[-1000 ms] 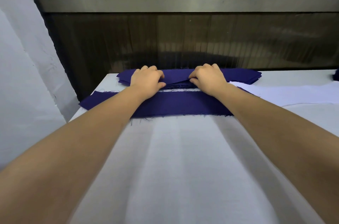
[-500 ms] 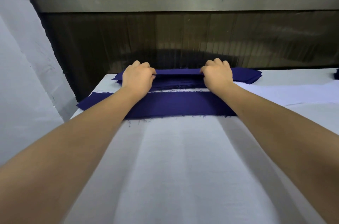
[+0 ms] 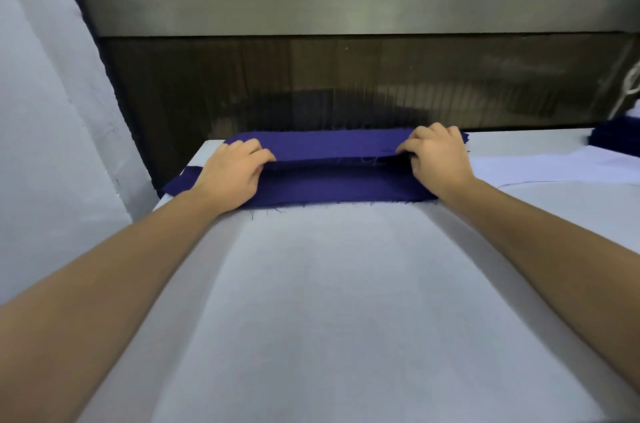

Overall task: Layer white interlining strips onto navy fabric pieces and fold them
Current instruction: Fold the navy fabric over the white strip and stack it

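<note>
A long navy fabric piece (image 3: pixel 332 145) is held slightly raised at the far end of the table, above a stack of navy pieces. My left hand (image 3: pixel 235 166) pinches its near edge towards the left end. My right hand (image 3: pixel 438 156) pinches the same edge towards the right end. A second navy strip (image 3: pixel 332 189) lies flat just nearer to me, under both wrists. White interlining strips (image 3: pixel 554 170) lie to the right of my right hand.
The white cloth-covered table (image 3: pixel 329 301) stretches from the fabric towards me. A dark ribbed panel (image 3: pixel 346 83) with a metal rail rises behind the table. More navy pieces (image 3: pixel 620 138) sit at the far right edge. A pale wall stands at left.
Both hands have moved apart along the navy piece and lifted its near edge; the piece now spreads flat and raised between them.
</note>
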Tool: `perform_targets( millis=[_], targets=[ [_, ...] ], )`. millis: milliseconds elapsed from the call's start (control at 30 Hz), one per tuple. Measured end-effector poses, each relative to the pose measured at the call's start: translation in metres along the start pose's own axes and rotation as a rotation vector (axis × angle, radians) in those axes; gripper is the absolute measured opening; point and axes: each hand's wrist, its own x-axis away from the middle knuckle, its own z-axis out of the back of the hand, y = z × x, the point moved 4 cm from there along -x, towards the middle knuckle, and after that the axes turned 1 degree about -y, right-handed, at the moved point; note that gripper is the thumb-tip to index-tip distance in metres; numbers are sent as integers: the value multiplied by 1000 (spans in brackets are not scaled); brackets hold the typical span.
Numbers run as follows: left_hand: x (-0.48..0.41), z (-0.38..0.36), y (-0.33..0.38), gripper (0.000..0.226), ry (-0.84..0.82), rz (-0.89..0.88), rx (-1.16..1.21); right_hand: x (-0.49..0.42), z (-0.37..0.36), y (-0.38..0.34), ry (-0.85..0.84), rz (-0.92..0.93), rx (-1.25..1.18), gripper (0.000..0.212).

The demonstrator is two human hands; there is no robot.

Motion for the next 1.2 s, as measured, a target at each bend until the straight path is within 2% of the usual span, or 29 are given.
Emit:
perform_targets(
  millis=[267, 467, 633, 767, 867, 967, 1033, 1133, 1200],
  targets=[
    [60, 25, 14, 32, -135, -72, 190, 60, 31, -5, -138, 216, -256, 40],
    [84, 35, 24, 33, -179, -91, 225, 79, 31, -9, -285, 212, -334, 51],
    [93, 41, 32, 24, -241, -145, 310, 89, 34, -11, -315, 232, -386, 56],
    [98, 44, 35, 35, -247, -130, 380, 95, 38, -12, -306, 250, -425, 57],
    [97, 40, 36, 26, -264, -92, 339, 98, 41, -12, -323, 228, -483, 56],
    [94, 36, 38, 26, -275, -76, 282, 101, 43, -13, -353, 204, -498, 55],
    [92, 33, 39, 27, -288, -76, 260, 101, 45, -11, -403, 186, -508, 53],
    [86, 30, 40, 29, -305, -82, 251, 101, 47, -6, -479, 106, -633, 31],
    [80, 28, 41, 29, -319, -83, 236, 94, 45, 4, -375, 1, -702, 16]
  ],
)
